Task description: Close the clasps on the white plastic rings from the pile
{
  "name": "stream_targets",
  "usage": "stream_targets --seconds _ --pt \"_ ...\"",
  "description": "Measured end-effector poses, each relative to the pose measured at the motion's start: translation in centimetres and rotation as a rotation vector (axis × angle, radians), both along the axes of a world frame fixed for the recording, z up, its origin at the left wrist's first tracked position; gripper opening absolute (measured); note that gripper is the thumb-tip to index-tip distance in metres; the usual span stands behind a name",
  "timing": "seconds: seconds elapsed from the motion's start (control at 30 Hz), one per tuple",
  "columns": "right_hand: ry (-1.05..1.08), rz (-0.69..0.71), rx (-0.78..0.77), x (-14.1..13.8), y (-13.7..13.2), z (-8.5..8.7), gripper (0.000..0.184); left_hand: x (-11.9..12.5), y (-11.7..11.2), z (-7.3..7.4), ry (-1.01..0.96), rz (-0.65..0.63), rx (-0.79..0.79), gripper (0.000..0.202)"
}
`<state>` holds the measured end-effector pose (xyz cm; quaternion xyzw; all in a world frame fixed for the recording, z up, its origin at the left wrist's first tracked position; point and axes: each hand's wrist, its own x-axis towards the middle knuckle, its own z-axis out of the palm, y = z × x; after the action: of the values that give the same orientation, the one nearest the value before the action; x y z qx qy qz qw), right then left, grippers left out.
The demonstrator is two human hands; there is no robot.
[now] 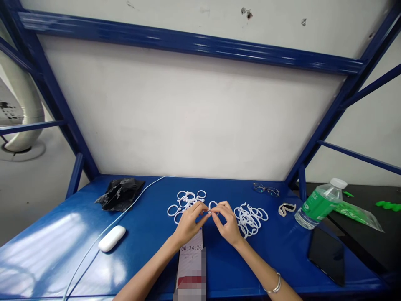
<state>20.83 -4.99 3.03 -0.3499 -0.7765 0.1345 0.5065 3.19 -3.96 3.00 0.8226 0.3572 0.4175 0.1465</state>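
Both hands meet over the middle of the blue table [150, 251]. Between their fingertips is a thin white plastic ring [213, 203], standing up from the pinch. My left hand [190, 220] has thumb and forefinger closed at the ring's lower edge. My right hand [229, 223] pinches it from the other side; the fingers hide the exact spot. Several round white rings [173, 210] lie loosely behind and left of my left hand. To the right of my right hand sits a tangled heap of white rings [250, 219], some of which look open.
A phone [191, 261] showing a timer lies below my hands. Leftward are a white case [112, 238], a pale cable [125, 212] and a black plastic bag [120, 194]. Rightward are glasses [266, 189], a white strap-like item [286, 209], a water bottle [319, 205] and a dark phone [326, 256].
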Motion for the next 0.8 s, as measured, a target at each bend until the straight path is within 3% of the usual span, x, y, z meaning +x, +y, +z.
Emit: stream_targets --seconds 0.17,0.47,0.8 --pt "-0.020 -0.032 0.042 -0.07 -0.19 0.09 0.015 -0.07 0.16 -0.15 -0.038 0.004 0.020 0.016" --pt "-0.036 -0.035 0.050 -0.02 0.07 -0.54 0.044 -0.14 0.23 -0.27 -0.083 -0.018 0.018 0.014" --pt "-0.001 -0.109 0.064 -0.08 0.30 -0.83 0.041 -0.23 0.03 0.22 -0.066 0.006 -0.020 0.017"
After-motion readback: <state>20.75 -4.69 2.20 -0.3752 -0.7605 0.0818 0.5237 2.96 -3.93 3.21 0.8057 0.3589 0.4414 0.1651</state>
